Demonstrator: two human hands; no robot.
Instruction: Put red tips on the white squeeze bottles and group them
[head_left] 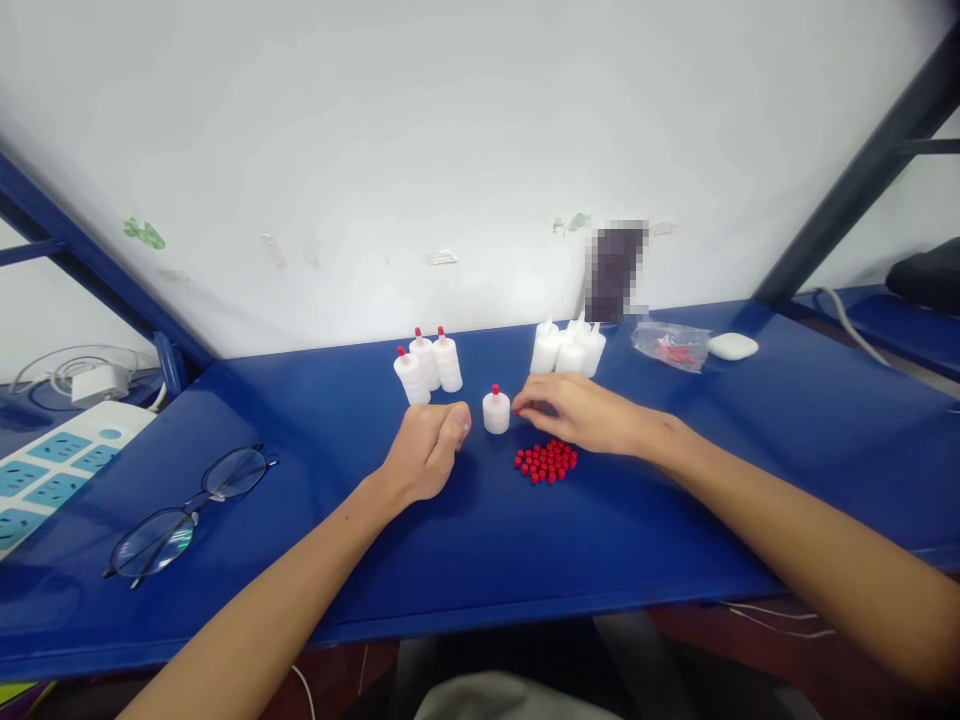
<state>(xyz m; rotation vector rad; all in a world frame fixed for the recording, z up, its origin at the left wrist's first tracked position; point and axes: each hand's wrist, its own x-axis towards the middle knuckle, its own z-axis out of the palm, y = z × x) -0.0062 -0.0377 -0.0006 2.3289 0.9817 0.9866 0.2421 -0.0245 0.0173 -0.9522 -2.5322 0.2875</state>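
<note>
A short white bottle (496, 412) stands upright between my hands, with a red cap on its nozzle. My right hand (566, 408) is just to its right, thumb and fingertips pinching a small red cap (517, 409). Left of the bottle, my left hand (431, 448) is closed in a fist near the desk; the inside of the fist is hidden. A pile of loose red caps (546, 462) lies below my right hand. White bottles with red caps (427, 365) stand together at the back left. Behind my right hand is a group of white bottles with bare nozzles (568, 348).
Eyeglasses (191, 510) and a power strip (64, 465) lie on the blue desk (420, 570) at left. A clear plastic bag (670, 345) with red pieces and a white rounded object (733, 346) are at back right. A white wall rises behind.
</note>
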